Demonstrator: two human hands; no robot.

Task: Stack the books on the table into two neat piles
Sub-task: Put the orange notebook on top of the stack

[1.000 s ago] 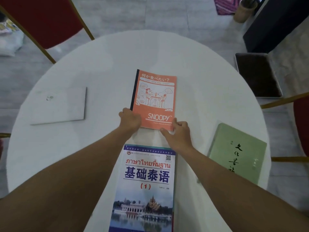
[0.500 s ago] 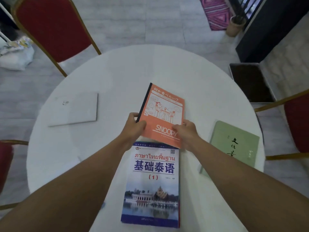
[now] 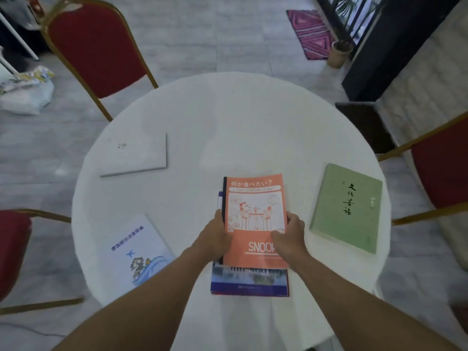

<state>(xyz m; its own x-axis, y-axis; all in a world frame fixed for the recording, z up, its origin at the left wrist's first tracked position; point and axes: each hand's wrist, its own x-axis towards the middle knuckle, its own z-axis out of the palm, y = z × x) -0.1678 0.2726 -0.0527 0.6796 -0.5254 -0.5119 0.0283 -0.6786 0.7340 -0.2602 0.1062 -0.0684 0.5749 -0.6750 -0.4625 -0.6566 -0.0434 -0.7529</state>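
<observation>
An orange Snoopy book (image 3: 254,211) lies on top of the blue Thai-language book (image 3: 249,281), whose lower part and left edge stick out from under it. My left hand (image 3: 215,236) grips the orange book's left edge. My right hand (image 3: 290,236) holds its right edge, fingers on the cover. A green book (image 3: 347,207) lies to the right on the round white table (image 3: 228,127). A white book (image 3: 134,155) rests at the left back, and a pale blue book (image 3: 134,249) lies at the near left.
Red chairs with gold frames stand at the back left (image 3: 96,46), the near left (image 3: 12,249) and the right (image 3: 440,168). A dark tray (image 3: 364,125) sits on the floor beyond the table's right side. A plant pot (image 3: 339,53) and a pink rug (image 3: 311,31) are further back.
Both hands have pulled the orange book toward me, from the table's middle onto the blue book, and it now covers most of it. The view has tilted up and widened.
</observation>
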